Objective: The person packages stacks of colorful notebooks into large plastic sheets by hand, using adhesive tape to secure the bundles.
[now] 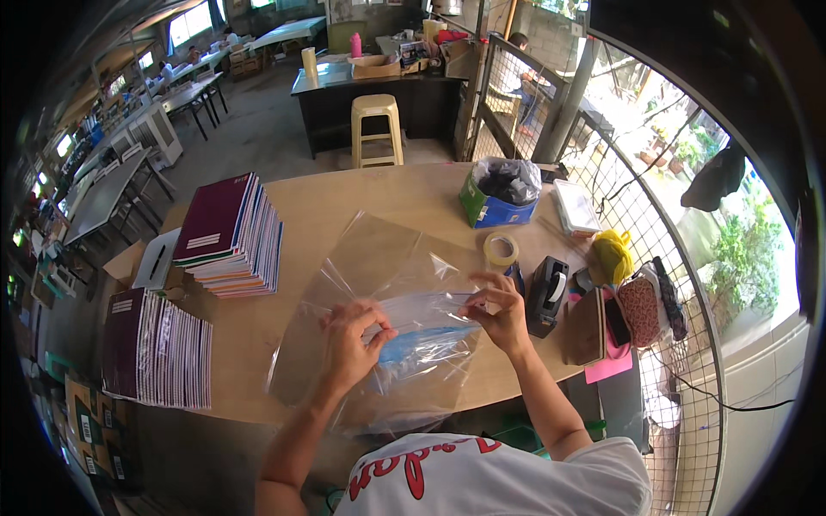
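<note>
A large sheet of clear plastic [379,254] lies creased over the table in front of me, its near part hanging toward my body. My left hand [353,340] pinches it between thumb and fingers. On the other side, my right hand [497,311] grips the raised edge with thumb and forefinger, the other fingers curled loosely. Between the hands the plastic is drawn into a fold. A light blue patch [422,346] shows through it; I cannot tell whether it is part of the plastic or a separate piece.
Two stacks of notebooks, a tall one [215,215] and a plastic-wrapped one [120,344], stand on the left. To the right are a tape roll [501,249], a black tape dispenser [548,297], a box with crumpled bags [503,193] and yellow cloth [612,255]. A stool [376,107] stands beyond the table [323,193].
</note>
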